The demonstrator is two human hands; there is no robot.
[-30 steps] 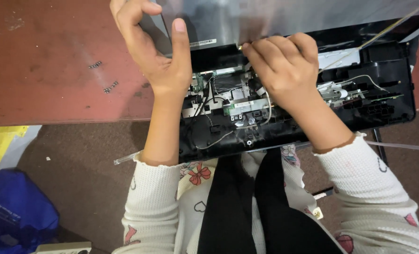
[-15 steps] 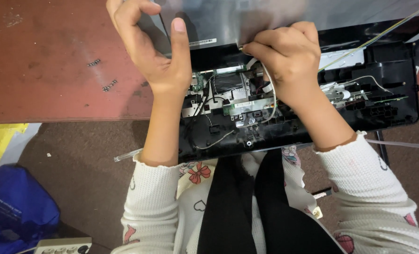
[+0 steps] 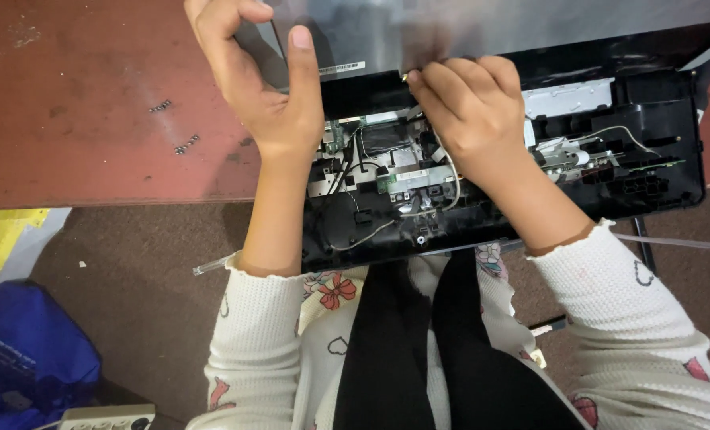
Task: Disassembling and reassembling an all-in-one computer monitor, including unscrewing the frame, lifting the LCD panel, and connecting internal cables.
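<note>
The left hand [image 3: 263,87] grips the left edge of a grey metal panel [image 3: 482,28], thumb pressed on its face, fingers curled behind. At three o'clock from it, the right hand [image 3: 470,119] is closed, fingertips pinched at the panel's lower edge; what they pinch is too small to tell. Under both hands lies an opened black device [image 3: 610,159] with wires and a circuit board [image 3: 406,179], overhanging the reddish table [image 3: 76,159]. At nine o'clock lie small screws [image 3: 186,144].

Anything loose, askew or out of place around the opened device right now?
Yes. Small loose screws lie scattered on the red table, left of the left hand. The black device overhangs the table edge, its boards and wires exposed beside the right hand.
</note>
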